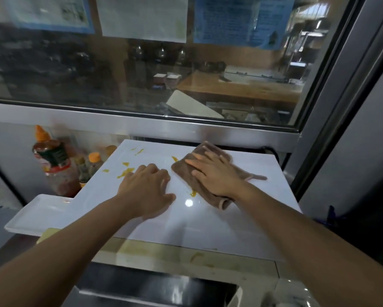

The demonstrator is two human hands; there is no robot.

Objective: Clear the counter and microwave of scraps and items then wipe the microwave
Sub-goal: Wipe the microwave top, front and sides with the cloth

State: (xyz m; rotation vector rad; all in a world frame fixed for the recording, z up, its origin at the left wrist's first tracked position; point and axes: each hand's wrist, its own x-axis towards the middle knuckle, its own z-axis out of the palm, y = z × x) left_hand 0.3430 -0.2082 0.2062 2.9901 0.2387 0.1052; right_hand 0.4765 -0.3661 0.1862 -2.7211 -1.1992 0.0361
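Note:
The white top of the microwave [208,229] fills the middle of the head view. Several yellow-orange scraps [125,172] lie scattered on its far left part, and one smear [193,193] sits near the middle. My right hand [212,175] presses flat, fingers spread, on a folded brown cloth [181,171] at the far right of the top. My left hand [147,189] rests palm down on the bare white surface just left of the cloth, fingers curled slightly, holding nothing. The microwave's dark front [155,289] shows below.
A chili sauce bottle [54,160] with an orange cap and smaller orange-capped bottles [93,162] stand to the left of the microwave. A white rectangular tray [33,216] lies at front left. A steel-framed glass window [142,127] runs behind.

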